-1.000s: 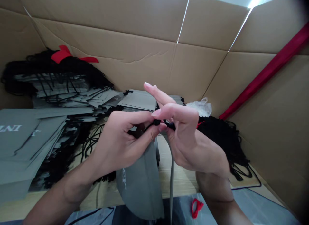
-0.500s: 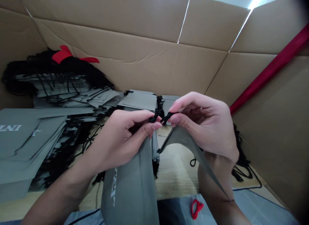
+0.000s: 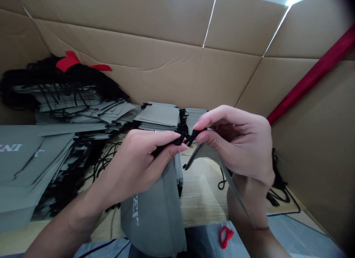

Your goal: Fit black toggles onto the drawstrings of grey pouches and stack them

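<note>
A black cord (image 3: pixel 191 137) is bunched between my two hands over the middle of the table. My left hand (image 3: pixel 142 160) is closed, thumb and forefinger pinching one side of the cord. On the other side my right hand (image 3: pixel 237 145) is closed on it in a similar pinch. Below the left hand hangs a grey fabric pouch (image 3: pixel 155 217) with white lettering. A grey fabric flap (image 3: pixel 210 151) curves down beneath the right hand towards the wrist; whether it belongs to the same pouch I cannot tell. Fingers partly hide the cord.
Stacked grey pouches (image 3: pixel 55 154) with black cords lie at the left; more pouches (image 3: pixel 159 114) sit at the back. A red tie (image 3: pixel 226 237) lies near the front edge. Loose black cords (image 3: pixel 285 199) are at the right. Cardboard walls (image 3: pixel 124 58) enclose the table (image 3: pixel 205 199).
The pouch below my left hand has swung slightly to the right, and its lower edge now shows. Both hands keep their pinch on the cord, with only slight shifts.
</note>
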`<action>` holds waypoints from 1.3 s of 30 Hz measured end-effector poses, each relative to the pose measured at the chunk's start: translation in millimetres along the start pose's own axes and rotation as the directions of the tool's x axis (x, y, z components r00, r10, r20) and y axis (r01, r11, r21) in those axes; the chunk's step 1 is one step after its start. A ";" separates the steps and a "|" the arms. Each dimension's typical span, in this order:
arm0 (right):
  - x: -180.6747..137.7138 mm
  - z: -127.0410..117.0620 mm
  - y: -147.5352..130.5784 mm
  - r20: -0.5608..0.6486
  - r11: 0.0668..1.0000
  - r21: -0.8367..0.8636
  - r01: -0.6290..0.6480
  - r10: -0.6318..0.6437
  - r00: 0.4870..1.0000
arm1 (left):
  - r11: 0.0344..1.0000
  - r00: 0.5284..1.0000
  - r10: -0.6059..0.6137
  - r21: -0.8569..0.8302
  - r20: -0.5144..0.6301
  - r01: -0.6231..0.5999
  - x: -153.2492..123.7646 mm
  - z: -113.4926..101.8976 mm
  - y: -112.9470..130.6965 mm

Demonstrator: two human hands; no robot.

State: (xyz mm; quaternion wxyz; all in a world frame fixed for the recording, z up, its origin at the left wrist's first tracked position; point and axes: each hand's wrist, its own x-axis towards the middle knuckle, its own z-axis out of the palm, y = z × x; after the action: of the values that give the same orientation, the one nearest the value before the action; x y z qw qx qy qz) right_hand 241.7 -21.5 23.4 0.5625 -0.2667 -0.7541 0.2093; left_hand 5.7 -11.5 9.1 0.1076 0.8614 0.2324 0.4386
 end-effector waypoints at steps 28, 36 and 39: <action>3.8 -2.9 3.8 0.262 0.992 -0.122 -0.015 0.047 0.964 | 0.952 0.373 -0.114 0.007 -0.921 0.306 20.8 -28.5 -94.6; 5.1 3.2 12.1 0.233 0.838 -0.530 0.134 -0.008 0.972 | 0.918 0.740 -0.029 0.274 -0.672 0.286 13.8 -12.6 -65.6; 6.3 1.0 12.5 0.359 0.860 -0.470 0.196 -0.017 0.933 | 1.000 0.989 -0.005 -0.012 -0.149 0.003 9.1 -10.4 -41.9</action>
State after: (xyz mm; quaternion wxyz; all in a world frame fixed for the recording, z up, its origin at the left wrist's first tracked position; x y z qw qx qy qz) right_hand 241.4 -7.8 20.1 0.3453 -0.3195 -0.8822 0.0187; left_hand -10.9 29.2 5.4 0.0958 0.8252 0.2391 0.5027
